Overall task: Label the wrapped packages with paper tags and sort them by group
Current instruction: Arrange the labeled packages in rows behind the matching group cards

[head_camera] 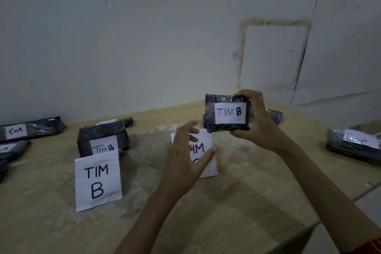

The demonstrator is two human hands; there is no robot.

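Observation:
My right hand (258,121) holds a black wrapped package (211,117) up above the table, its white tag reading "TIM B" facing me. My left hand (185,154) hovers below and left of it, fingers spread, holding nothing, in front of a standing paper sign (206,150) that reads "TIM" with its lower letter covered. A standing "TIM B" sign (98,179) is at the left, with a stack of black packages tagged "TIM B" (103,136) right behind it.
Black packages with tags (31,130) lie at the far left of the wooden table (247,192). Another tagged package (352,144) rests at the right edge, and one more (275,115) sits behind my right hand. A white wall stands close behind.

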